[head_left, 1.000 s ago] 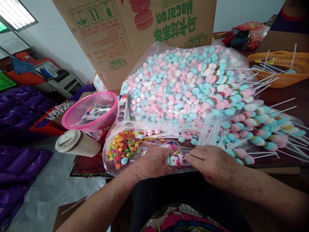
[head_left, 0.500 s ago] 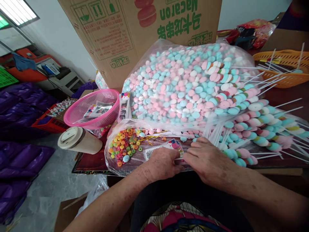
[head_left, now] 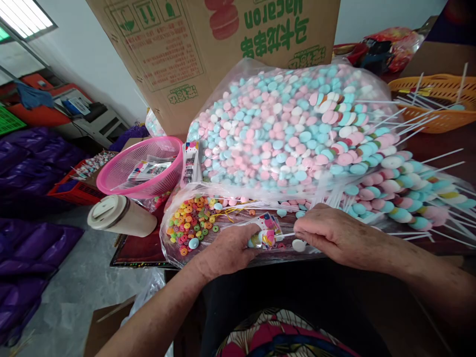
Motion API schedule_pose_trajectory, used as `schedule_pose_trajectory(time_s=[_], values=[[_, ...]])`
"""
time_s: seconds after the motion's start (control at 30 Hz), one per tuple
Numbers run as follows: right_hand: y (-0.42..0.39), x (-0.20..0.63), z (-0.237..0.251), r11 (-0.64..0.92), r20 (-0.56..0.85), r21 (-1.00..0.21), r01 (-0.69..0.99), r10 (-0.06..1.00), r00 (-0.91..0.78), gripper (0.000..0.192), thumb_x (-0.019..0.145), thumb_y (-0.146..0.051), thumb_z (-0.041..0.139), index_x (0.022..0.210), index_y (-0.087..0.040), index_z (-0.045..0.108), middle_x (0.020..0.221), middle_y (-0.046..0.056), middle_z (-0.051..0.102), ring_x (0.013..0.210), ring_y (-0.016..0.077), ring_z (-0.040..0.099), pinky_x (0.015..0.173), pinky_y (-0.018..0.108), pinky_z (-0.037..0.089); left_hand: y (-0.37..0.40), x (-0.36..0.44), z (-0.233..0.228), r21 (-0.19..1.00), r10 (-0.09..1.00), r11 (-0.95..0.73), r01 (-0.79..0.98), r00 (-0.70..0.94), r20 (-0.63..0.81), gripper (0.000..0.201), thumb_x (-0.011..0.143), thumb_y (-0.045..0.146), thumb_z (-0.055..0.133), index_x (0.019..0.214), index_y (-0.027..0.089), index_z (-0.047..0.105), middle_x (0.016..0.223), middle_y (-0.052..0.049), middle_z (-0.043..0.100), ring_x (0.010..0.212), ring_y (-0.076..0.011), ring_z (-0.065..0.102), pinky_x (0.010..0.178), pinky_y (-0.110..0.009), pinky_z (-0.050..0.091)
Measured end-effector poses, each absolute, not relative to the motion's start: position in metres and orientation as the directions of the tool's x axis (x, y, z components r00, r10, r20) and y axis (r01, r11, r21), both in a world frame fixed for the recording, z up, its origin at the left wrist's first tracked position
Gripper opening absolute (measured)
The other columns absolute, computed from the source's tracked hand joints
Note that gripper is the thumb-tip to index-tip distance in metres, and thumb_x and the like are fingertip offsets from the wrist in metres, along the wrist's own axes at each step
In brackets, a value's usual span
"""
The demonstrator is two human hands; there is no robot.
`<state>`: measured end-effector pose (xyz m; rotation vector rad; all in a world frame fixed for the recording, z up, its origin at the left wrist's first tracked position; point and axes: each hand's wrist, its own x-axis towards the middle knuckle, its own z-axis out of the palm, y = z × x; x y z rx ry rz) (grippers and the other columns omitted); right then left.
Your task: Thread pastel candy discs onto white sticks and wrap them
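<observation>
My left hand (head_left: 228, 252) is closed around a candy skewer in a printed clear wrapper (head_left: 268, 239). A white stick (head_left: 285, 236) runs from the wrapper to my right hand (head_left: 329, 229), whose fingers pinch its end. Flat printed wrappers (head_left: 269, 220) lie just behind my left hand. On the plastic sheet near my right hand rests a round white candy (head_left: 298, 245). Colourful ring candies (head_left: 193, 220) are heaped to the left. Behind both hands bulges a clear bag of pink, blue and white candies (head_left: 267, 129). Finished-looking candy skewers (head_left: 390, 186) are piled at right.
At left stand a lidded cup (head_left: 132, 218) and a pink mesh basket (head_left: 107, 173) holding printed wrappers. An orange basket (head_left: 439, 121) with sticks is at the back right. A large cardboard box (head_left: 159, 64) rises behind the candy bag.
My hands have drawn apart, my left hand slightly leftward and my right hand rightward. The wrapped skewer and its stick now show between them, and the white candy has come into view.
</observation>
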<state>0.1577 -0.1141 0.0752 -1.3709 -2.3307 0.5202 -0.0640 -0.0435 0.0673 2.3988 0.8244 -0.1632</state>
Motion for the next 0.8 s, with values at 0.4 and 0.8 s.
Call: schedule_pose_trajectory(time_s=[0.4,0.8], values=[[-0.105,0.148,0.078,0.324,0.018,-0.590,0.739,0.921,-0.389,0.031,0.088,-0.023,0.036,0.058,-0.019,0.043,0.056,-0.002,0.049,0.055,0.0111,0.042,0.054,0.024,0.029,-0.034,-0.069,0.083,0.842,0.460,-0.389,0.374,0.870,-0.174,0.046,0.079,0.037,0.062,0.122,0.021,0.055,0.119,-0.004,0.062,0.107,-0.0199,0.056,0.095,-0.033,0.041],[-0.103,0.142,0.082,0.315,0.017,-0.525,0.791,0.933,-0.360,0.033,0.087,-0.024,0.038,0.055,-0.019,0.044,0.052,-0.001,0.048,0.051,0.0113,0.041,0.050,0.024,0.026,-0.043,-0.061,0.079,0.576,0.523,-0.735,0.357,0.839,0.148,0.023,0.087,0.023,0.045,0.090,0.019,0.067,0.094,-0.008,0.068,0.093,-0.0184,0.059,0.090,-0.035,0.042]])
